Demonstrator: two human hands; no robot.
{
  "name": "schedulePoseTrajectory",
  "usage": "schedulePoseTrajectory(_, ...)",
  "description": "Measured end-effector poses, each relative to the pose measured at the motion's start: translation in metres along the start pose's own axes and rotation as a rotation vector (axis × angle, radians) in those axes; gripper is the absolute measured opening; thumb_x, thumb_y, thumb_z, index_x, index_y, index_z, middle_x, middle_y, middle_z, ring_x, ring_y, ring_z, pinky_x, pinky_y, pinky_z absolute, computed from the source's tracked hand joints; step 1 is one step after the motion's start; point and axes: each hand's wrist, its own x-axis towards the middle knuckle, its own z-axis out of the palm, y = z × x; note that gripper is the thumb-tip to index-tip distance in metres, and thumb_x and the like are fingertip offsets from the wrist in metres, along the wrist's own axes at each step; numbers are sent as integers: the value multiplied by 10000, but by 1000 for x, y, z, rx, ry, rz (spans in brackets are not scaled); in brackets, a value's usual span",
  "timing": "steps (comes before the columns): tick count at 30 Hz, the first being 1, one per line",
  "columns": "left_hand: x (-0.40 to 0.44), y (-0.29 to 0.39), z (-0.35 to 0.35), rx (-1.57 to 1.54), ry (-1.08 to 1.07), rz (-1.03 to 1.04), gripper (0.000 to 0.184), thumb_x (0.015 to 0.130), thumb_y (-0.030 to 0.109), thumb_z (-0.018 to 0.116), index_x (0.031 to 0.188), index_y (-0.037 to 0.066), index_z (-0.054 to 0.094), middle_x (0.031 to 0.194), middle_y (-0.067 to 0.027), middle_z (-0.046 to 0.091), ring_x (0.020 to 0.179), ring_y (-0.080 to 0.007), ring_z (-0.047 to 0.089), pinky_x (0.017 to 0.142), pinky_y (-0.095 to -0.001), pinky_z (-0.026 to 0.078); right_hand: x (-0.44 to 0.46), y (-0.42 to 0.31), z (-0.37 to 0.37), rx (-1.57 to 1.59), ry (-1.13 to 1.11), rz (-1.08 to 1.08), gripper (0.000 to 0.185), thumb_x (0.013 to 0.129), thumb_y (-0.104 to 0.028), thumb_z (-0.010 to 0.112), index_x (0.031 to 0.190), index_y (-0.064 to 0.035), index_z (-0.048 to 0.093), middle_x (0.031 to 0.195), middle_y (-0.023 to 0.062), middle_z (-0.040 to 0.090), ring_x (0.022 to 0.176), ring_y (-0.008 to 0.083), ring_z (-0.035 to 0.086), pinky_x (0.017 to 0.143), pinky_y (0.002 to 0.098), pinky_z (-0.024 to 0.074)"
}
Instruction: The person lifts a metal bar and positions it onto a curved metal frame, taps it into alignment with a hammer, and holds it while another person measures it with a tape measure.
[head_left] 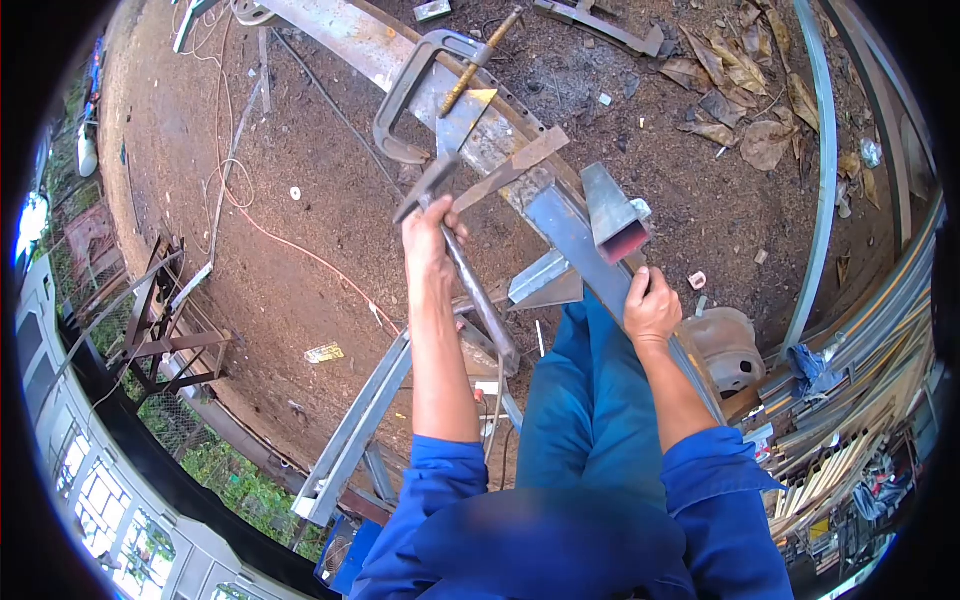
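Observation:
My left hand (430,245) is closed around a hammer (478,290), close below its head. The handle slants down toward my legs. My right hand (652,305) has its fingers curled on the edge of a long steel beam (565,228), which runs from the upper left toward my right side. Just above that hand, a short square tube (608,205) with a reddish inside rests on the beam. A C-clamp (392,108) with a rusty screw grips the beam farther off. Between clamp and tube, a flat rusty bar (520,165) lies across it.
A galvanised piece (540,276) juts from the beam's near side. Metal rails (365,415) stand at lower left. An orange cable (290,245) crosses the dirt ground. Dry leaves (765,145) lie at upper right, and stacked metal lengths (870,350) at right.

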Motion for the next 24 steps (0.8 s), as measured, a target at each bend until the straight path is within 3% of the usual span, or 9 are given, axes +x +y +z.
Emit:
schedulePoseTrajectory(6, 117, 92, 24, -129, 104, 88, 98, 882, 8, 513, 964, -44, 503, 654, -46, 521, 483, -131, 511, 401, -210, 455, 1, -5, -6, -7, -14, -25, 345, 883, -346, 452, 779, -61, 616, 702, 225, 623, 678, 434, 602, 632, 533, 467)
schedulePoseTrajectory(7, 153, 107, 22, -172, 29, 133, 81, 871, 36, 551, 877, 20, 472, 644, -52, 511, 498, -124, 511, 404, -238, 462, 2, -5, -6, 5, -12, -31, 343, 883, -345, 452, 777, -61, 613, 700, 224, 623, 674, 434, 601, 630, 534, 466)
schedulePoseTrajectory(11, 220, 141, 20, -142, -86, -10, 95, 822, -13, 591, 771, -19, 512, 618, -89, 525, 492, -195, 533, 411, -289, 451, 1, -3, -5, 9, -8, -40, 340, 883, -341, 450, 774, -61, 608, 694, 224, 621, 666, 435, 600, 627, 536, 464)
schedulePoseTrajectory(13, 181, 130, 47, -87, 67, 134, 71, 840, -6, 573, 852, -69, 542, 625, -94, 520, 477, -188, 535, 382, -292, 434, 0, -4, -6, 8, -13, -42, 339, 883, -340, 450, 775, -60, 608, 694, 225, 621, 665, 435, 600, 627, 536, 464)
schedulePoseTrajectory(16, 173, 100, 46, 193, 105, 292, 144, 851, 38, 565, 916, 2, 442, 630, -76, 513, 401, -159, 495, 314, -291, 362, 1, -6, -7, 1, -20, -35, 340, 883, -340, 449, 776, -58, 608, 695, 228, 622, 665, 436, 599, 627, 537, 463)
schedulePoseTrajectory(20, 177, 72, 40, 289, 110, 383, 191, 860, 114, 574, 988, 9, 479, 681, -60, 537, 457, -158, 530, 340, -268, 369, 1, -3, -3, -4, 0, -36, 343, 882, -340, 451, 783, -53, 610, 695, 233, 621, 664, 438, 598, 627, 539, 461)
schedulePoseTrajectory(22, 174, 67, 39, 495, 131, 433, 329, 877, 170, 562, 1138, -14, 482, 757, -85, 580, 488, -162, 559, 363, -264, 388, 1, -4, -5, 4, -11, -34, 342, 882, -338, 451, 786, -52, 612, 693, 232, 621, 664, 438, 599, 628, 539, 461)
schedulePoseTrajectory(23, 193, 58, 29, 575, 202, 569, 459, 885, 223, 554, 1253, -31, 449, 846, -108, 604, 548, -158, 589, 405, -249, 415, 1, -5, -6, 15, -19, -34, 341, 881, -336, 452, 789, -51, 614, 691, 230, 622, 665, 439, 599, 629, 539, 461)
schedulePoseTrajectory(24, 183, 56, 29, 555, 235, 609, 464, 884, 217, 561, 1255, -38, 450, 863, -111, 605, 566, -148, 588, 419, -245, 420, 0, -5, -7, 13, -18, -34, 341, 881, -336, 452, 789, -51, 614, 691, 230, 622, 665, 439, 599, 629, 539, 461)
